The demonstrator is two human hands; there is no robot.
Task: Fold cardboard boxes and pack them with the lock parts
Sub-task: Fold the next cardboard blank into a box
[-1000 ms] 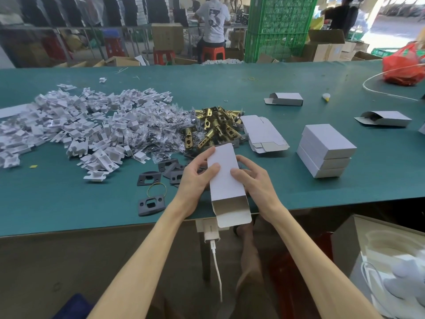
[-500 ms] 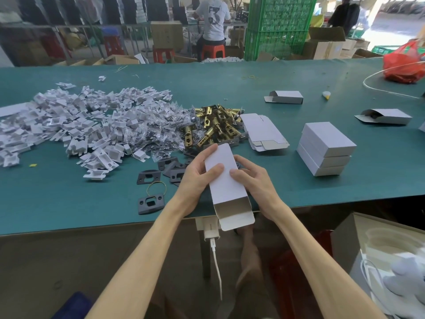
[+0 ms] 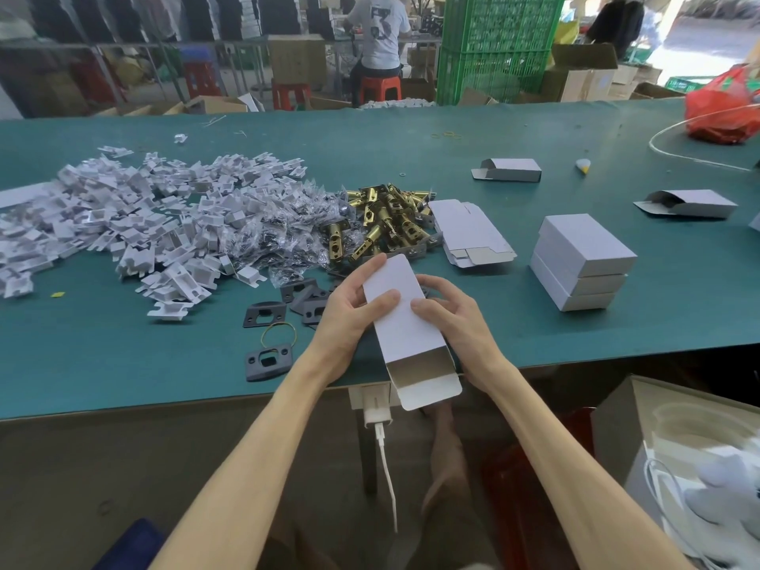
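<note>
**Box squared up, mouth open, nothing inside yet**

Starting at the left of the counter, a heap of white plastic inserts runs into bagged screws, with dark strike plates in front and brass latches behind.

The left hand has its grip clamped on the white box, thumb on the top face and fingers wrapped round the side. The right hand clamps the other side the same way. The box sits between them at the counter's near edge, its open end and tuck flap hanging toward the person.

I'd say the trick now is to pinch the long edges evenly so the walls stand square, and leave the mouth open for loading.

To the right lie flat blanks and a stack of finished boxes.

All the cartons are unprinted. The only writing I can read is a large "3" on a shirt at the back.
</note>
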